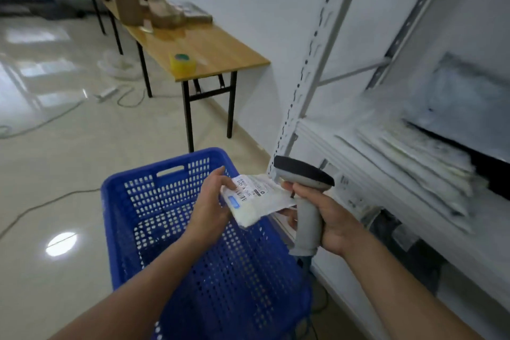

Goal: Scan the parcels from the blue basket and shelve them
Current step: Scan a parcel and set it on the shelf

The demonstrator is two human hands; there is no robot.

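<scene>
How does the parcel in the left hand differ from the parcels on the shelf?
The held parcel is pinched by the left hand over the blue basket, label up; the shelf parcels lie stacked flat on the shelf. The held parcel looks smaller than the shelf parcels. Both are pale soft bags.

Of the person only 2 forearms and 2 hands show, all 4 of them bare. The left forearm (pixel 154 279) runs uncovered from the bottom-left edge of the view up to the wrist. The right forearm (pixel 400 284) does likewise from the bottom-right edge. Whatever is worn on the upper body lies outside the view. The left hand (pixel 212 201) is bare and shows its back and thumb side, with the knuckles lightly marked. The right hand (pixel 331 218) is bare too and shows its back and wrist. Both forearms look slim and smooth. The fingernails are too small and blurred to describe.
</scene>
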